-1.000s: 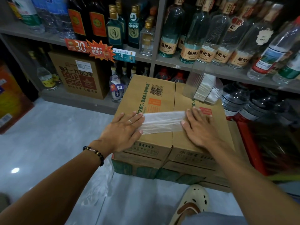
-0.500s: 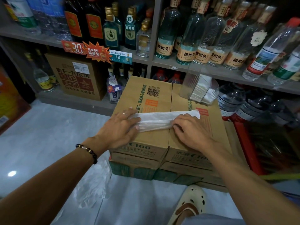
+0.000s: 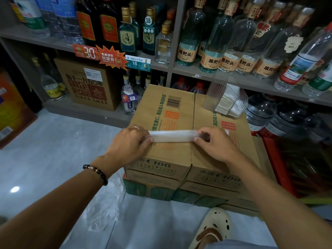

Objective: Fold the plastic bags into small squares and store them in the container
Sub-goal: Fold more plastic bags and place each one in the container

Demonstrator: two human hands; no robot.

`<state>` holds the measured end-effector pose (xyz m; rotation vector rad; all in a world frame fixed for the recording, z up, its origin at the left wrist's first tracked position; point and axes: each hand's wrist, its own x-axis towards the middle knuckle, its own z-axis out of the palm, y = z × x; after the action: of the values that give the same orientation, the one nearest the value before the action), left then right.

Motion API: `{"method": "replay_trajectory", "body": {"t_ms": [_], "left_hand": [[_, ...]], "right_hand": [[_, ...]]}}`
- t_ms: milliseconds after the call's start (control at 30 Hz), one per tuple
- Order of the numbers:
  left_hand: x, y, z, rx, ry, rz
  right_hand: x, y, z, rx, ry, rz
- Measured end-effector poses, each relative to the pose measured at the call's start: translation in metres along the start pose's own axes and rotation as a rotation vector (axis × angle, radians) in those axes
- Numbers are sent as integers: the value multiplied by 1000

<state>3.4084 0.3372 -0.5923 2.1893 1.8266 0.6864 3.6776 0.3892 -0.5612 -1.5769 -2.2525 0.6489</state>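
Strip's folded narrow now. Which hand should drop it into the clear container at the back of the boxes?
Probably the right hand: it pinches the plastic bag at the end nearer the container, which lies back-right on the cardboard boxes. The left hand would cross over.

Bag: thin translucent plastic, slightly glossy. Boxes: matt brown cardboard, printed. Container: clear hard plastic. Bottles: shiny glass, paper labels. Floor: glossy grey tile. Bracelet: dark polished beads.
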Motion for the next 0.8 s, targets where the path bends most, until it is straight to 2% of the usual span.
{"method": "replay_trajectory", "body": {"t_ms": [133, 300, 333, 400, 500, 633, 700, 800], "left_hand": [[9, -1, 0, -72, 47, -149], [11, 0, 3, 102, 81, -264], [9, 0, 3, 110, 116, -233], [1, 1, 5, 143, 181, -53], [-11, -4, 13, 265, 40, 193], [-15, -16, 19, 349, -139, 197], [-13, -16, 19, 338, -156, 196], [-13, -17, 19, 359, -153, 195]], "right_hand": [[11, 1, 2, 103, 19, 86], [19, -3, 5, 60, -27, 136], [20, -5, 5, 48, -33, 137], [21, -7, 6, 32, -37, 145], [21, -8, 5, 29, -46, 167], [20, -9, 6, 98, -50, 190], [22, -5, 7, 110, 15, 186], [23, 0, 9, -45, 136, 219]]}}
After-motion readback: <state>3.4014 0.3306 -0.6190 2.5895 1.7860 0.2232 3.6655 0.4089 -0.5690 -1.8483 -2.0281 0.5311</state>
